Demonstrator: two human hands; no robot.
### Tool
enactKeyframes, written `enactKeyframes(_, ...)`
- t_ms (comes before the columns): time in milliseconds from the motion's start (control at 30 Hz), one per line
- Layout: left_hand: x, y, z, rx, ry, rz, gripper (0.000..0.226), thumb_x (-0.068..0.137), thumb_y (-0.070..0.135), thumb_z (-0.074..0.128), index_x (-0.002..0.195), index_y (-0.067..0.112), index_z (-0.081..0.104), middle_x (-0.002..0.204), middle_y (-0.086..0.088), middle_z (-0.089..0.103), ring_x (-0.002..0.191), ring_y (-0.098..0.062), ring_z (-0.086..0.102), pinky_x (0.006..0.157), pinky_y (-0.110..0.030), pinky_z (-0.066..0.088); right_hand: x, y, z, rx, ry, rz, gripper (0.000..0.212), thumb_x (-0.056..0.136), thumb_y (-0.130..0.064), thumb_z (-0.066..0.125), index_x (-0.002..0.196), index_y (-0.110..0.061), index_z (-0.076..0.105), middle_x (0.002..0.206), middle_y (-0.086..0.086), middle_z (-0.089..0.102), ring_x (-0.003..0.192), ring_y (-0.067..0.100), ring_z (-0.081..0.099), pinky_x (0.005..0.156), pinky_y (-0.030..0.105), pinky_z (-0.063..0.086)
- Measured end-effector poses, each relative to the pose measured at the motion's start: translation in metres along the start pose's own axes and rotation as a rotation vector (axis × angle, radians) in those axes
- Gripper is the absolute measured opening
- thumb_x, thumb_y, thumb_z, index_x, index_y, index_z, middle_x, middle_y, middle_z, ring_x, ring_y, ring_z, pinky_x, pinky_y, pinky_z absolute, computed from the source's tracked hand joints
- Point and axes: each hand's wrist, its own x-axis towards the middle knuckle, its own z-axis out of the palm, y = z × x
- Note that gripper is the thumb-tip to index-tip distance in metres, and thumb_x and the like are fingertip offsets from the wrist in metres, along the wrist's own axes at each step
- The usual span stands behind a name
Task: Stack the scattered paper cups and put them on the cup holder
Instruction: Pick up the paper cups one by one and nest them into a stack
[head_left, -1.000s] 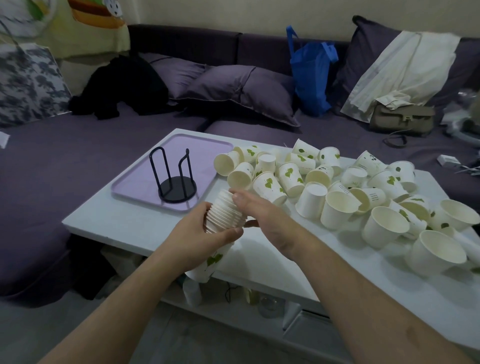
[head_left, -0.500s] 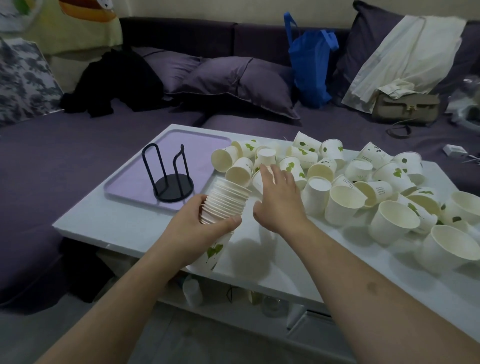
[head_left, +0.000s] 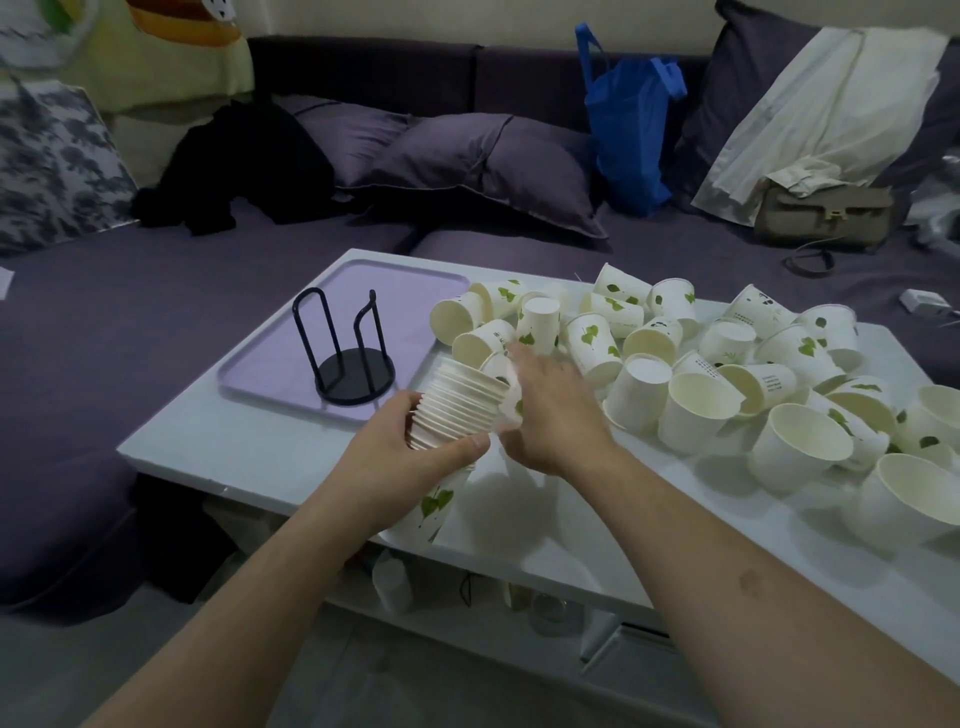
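My left hand (head_left: 405, 454) grips a tilted stack of white paper cups (head_left: 457, 402) over the near edge of the white table (head_left: 249, 447), rims pointing up and right. My right hand (head_left: 553, 413) is closed over a single paper cup (head_left: 500, 368) right at the stack's open mouth; the palm hides most of that cup. Several loose leaf-printed cups (head_left: 691, 364) lie scattered to the right, some upright, some on their sides. The black wire cup holder (head_left: 356, 366) stands with nothing on it on a lilac tray (head_left: 395, 286), left of the stack.
A purple sofa wraps the far and left sides of the table, with cushions (head_left: 493, 166), a blue bag (head_left: 631, 124), a grey handbag (head_left: 826, 213) and black clothing (head_left: 244, 166). Bottles (head_left: 392, 582) sit on a shelf under the table.
My right hand reached out to the loose cups, closed on one, and has come back with it to the stack's mouth. The stack in my left hand stayed roughly in place.
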Motion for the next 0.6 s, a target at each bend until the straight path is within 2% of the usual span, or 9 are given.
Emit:
enactKeyframes(100,-0.002,0.001,0.0,-0.004,-0.001,0.003,0.052,0.083,0.049,0.086,0.125,0.034,0.06,0.105,0.01,0.073,0.093,-0.008,0.07,0.07,-0.024,0.051,-0.005,-0.004,-0.005,0.005,0.01,-0.048,0.098,0.08,-0.034,0.081,0.16,-0.033,0.024,0.132,0.006,0.062,0.127,0.032,0.05,0.11,0.047,0.043)
enactKeyframes(167,-0.003,0.001,-0.001,0.0,-0.003,0.003,0.051,0.083,0.048,0.086,0.125,0.033,0.06,0.105,0.01,0.072,0.093,-0.008,0.07,0.069,-0.023,0.05,-0.008,-0.002,-0.01,0.04,0.007,-0.029,0.1,0.081,-0.036,0.076,0.163,-0.039,0.018,0.13,0.008,0.058,0.13,0.033,0.046,0.111,0.048,0.04)
enactKeyframes(267,-0.005,0.001,-0.003,0.004,-0.006,0.001,0.051,0.083,0.047,0.086,0.125,0.032,0.061,0.104,0.01,0.072,0.091,-0.007,0.069,0.067,-0.022,0.05,-0.01,0.003,-0.027,0.264,-0.018,0.06,0.096,0.084,-0.033,0.069,0.16,-0.054,0.016,0.134,0.007,0.046,0.129,0.031,0.044,0.111,0.047,0.042)
enactKeyframes(367,-0.006,0.002,-0.004,0.015,-0.015,0.007,0.051,0.083,0.046,0.087,0.125,0.032,0.061,0.104,0.009,0.073,0.09,-0.007,0.07,0.067,-0.021,0.05,-0.014,0.008,-0.042,0.618,-0.01,0.122,0.085,0.086,-0.022,0.071,0.151,-0.062,0.032,0.136,0.004,0.044,0.121,0.025,0.05,0.094,0.038,0.046)
enactKeyframes(467,-0.006,0.002,-0.004,0.038,-0.03,0.015,0.054,0.081,0.047,0.087,0.125,0.032,0.06,0.106,0.008,0.072,0.093,-0.011,0.069,0.068,-0.024,0.051,-0.019,0.008,-0.051,0.981,0.037,0.137,0.067,0.087,-0.014,0.071,0.137,-0.054,0.053,0.128,0.009,0.058,0.104,0.021,0.058,0.083,0.033,0.048)
enactKeyframes(533,-0.008,0.002,-0.003,0.068,-0.054,0.025,0.056,0.081,0.048,0.087,0.126,0.033,0.058,0.108,0.007,0.07,0.094,-0.011,0.068,0.068,-0.024,0.051,-0.022,0.006,-0.056,1.122,0.027,0.131,0.063,0.091,-0.008,0.069,0.137,-0.05,0.056,0.115,0.007,0.06,0.091,0.019,0.057,0.079,0.034,0.049)
enactKeyframes(600,-0.009,0.002,-0.001,0.097,-0.072,0.042,0.059,0.08,0.048,0.088,0.128,0.034,0.056,0.109,0.008,0.069,0.094,-0.011,0.068,0.068,-0.024,0.05,-0.026,0.004,-0.059,1.144,-0.01,0.089,0.063,0.093,-0.008,0.068,0.139,-0.049,0.057,0.107,0.001,0.059,0.089,0.017,0.056,0.079,0.033,0.048)
